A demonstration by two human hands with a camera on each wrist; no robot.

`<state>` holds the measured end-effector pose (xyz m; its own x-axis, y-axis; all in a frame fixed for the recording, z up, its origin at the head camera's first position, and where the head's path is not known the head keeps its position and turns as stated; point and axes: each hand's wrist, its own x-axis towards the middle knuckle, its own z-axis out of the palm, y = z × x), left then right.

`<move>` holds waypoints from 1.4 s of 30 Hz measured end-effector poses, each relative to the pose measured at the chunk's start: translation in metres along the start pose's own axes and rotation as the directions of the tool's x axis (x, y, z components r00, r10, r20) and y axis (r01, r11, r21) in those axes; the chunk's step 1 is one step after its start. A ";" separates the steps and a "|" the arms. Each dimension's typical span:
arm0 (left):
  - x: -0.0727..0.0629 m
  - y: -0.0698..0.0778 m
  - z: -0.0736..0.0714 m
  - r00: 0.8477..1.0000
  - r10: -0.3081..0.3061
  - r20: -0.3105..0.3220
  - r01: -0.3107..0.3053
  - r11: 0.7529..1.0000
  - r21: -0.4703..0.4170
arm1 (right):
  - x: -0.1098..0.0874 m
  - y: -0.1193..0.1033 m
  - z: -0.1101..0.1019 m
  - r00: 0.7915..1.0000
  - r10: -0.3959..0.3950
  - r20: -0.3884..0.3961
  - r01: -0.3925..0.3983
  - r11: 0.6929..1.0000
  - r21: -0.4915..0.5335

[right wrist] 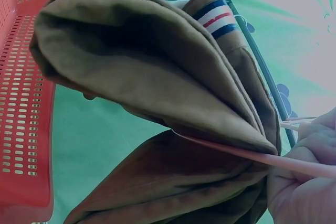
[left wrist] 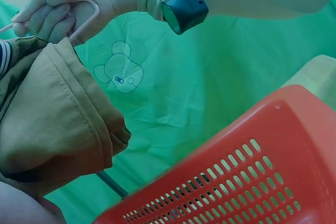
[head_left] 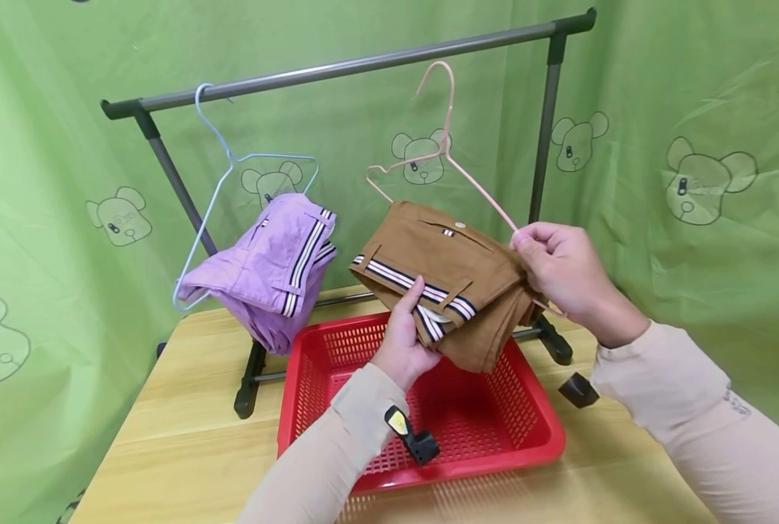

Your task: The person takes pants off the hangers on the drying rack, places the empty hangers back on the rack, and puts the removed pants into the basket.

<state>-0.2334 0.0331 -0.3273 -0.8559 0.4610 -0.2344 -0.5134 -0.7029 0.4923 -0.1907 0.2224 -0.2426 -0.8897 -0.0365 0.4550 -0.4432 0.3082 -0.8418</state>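
Brown pants (head_left: 429, 247) with a striped waistband lie folded over the lower bar of a pink hanger (head_left: 475, 185), in front of the rack. My left hand (head_left: 404, 342) holds the pants at the waistband from below, thumb on top. With thumb and fingers my right hand (head_left: 560, 269) pinches the hanger near its right corner. In the right wrist view the hanger's bar (right wrist: 236, 151) runs between the folded layers of the pants. The pink hook points up below the rack's rail, off it.
Purple pants (head_left: 265, 255) hang on a blue hanger (head_left: 215, 196) hooked on the rack's metal rail (head_left: 363, 67) at the left. A red perforated basket (head_left: 547, 437) stands on the wooden table (head_left: 186, 415) under my hands. Behind is a green curtain (head_left: 665, 109).
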 end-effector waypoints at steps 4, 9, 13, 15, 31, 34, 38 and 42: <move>-0.002 0.003 0.001 0.999 0.018 0.034 -0.017 1.000 -0.025 | 0.001 0.000 0.001 1.000 -0.005 -0.006 0.005 1.000 -0.028; -0.005 0.005 0.002 0.997 0.041 0.071 -0.038 0.999 -0.039 | 0.001 0.002 0.001 1.000 0.004 -0.013 -0.005 0.999 -0.049; -0.006 0.007 0.003 0.993 0.062 0.096 -0.058 0.997 -0.049 | 0.000 0.001 0.001 1.000 0.003 -0.014 -0.004 0.997 -0.079; -0.007 0.008 0.004 0.992 0.076 0.102 -0.072 0.996 -0.050 | -0.001 0.000 0.001 1.000 0.002 -0.012 -0.003 0.996 -0.092; -0.013 0.018 0.007 0.970 0.123 0.209 -0.114 0.992 -0.056 | -0.003 0.003 0.002 0.999 -0.049 -0.005 0.048 0.989 -0.143; -0.013 0.018 0.008 0.967 0.126 0.223 -0.114 0.991 -0.065 | -0.004 0.001 0.002 0.998 -0.067 0.007 0.067 0.989 -0.130; -0.013 0.019 0.009 0.968 0.121 0.219 -0.108 0.992 -0.072 | -0.006 0.001 0.000 0.997 -0.066 0.043 0.071 0.989 -0.132; -0.013 0.018 0.008 0.969 0.122 0.216 -0.107 0.991 -0.078 | -0.009 0.004 -0.003 0.991 -0.064 0.120 0.080 0.988 -0.131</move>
<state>-0.2307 0.0185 -0.3082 -0.8781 0.4783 0.0139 -0.4222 -0.7883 0.4476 -0.1842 0.2270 -0.2492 -0.8661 -0.1696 0.4702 -0.4946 0.4264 -0.7573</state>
